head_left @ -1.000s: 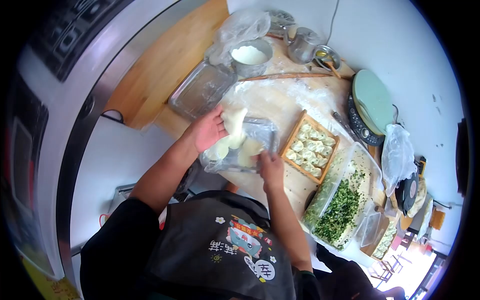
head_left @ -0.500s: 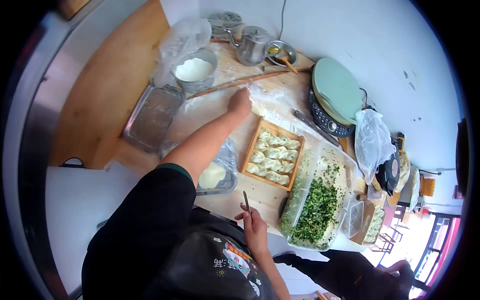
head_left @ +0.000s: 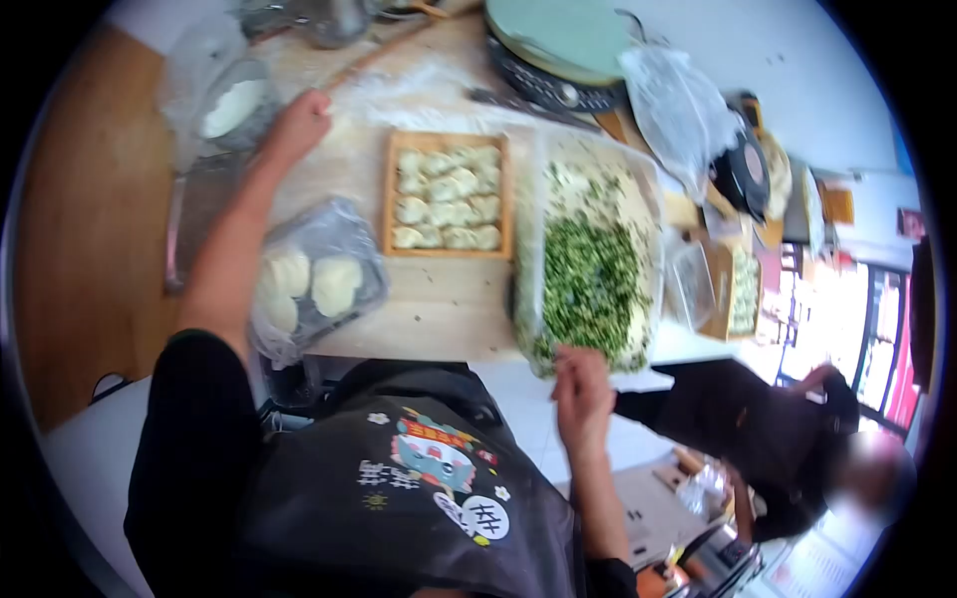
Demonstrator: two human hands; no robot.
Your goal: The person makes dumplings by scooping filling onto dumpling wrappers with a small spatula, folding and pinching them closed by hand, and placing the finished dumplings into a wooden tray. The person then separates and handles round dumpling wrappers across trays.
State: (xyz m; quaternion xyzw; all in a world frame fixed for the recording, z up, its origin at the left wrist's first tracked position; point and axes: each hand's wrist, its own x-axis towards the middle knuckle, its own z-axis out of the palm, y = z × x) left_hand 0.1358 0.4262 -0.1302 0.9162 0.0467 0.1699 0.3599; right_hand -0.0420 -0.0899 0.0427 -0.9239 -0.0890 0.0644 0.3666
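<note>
My left hand point(head_left: 302, 118) is closed over the floured board, close to a long wooden rod point(head_left: 384, 52); whether anything is between its fingers is hidden. My right hand point(head_left: 583, 387), blurred, is closed at the front edge of a clear plastic bin point(head_left: 650, 189) of chopped green filling point(head_left: 590, 274). The thin metal tool it held a moment ago is hardly visible now. Between the hands sits a wooden tray point(head_left: 449, 251) with rows of pleated dumplings point(head_left: 449, 189). Pale dough lumps point(head_left: 336, 284) rest in a plastic-covered tray point(head_left: 371, 289) below my left forearm.
A pot of flour point(head_left: 234, 108) and a tray point(head_left: 194, 214) stand at left. Behind the dumplings are a dark-handled tool point(head_left: 528, 108) and a round green-lidded electric griddle point(head_left: 558, 45). A plastic bag point(head_left: 678, 110) hangs at right. Another person point(head_left: 758, 419) is at the lower right.
My right hand has moved right, from before the apron to the filling bin. My left hand has shifted left along the floured board, and the camera view has turned.
</note>
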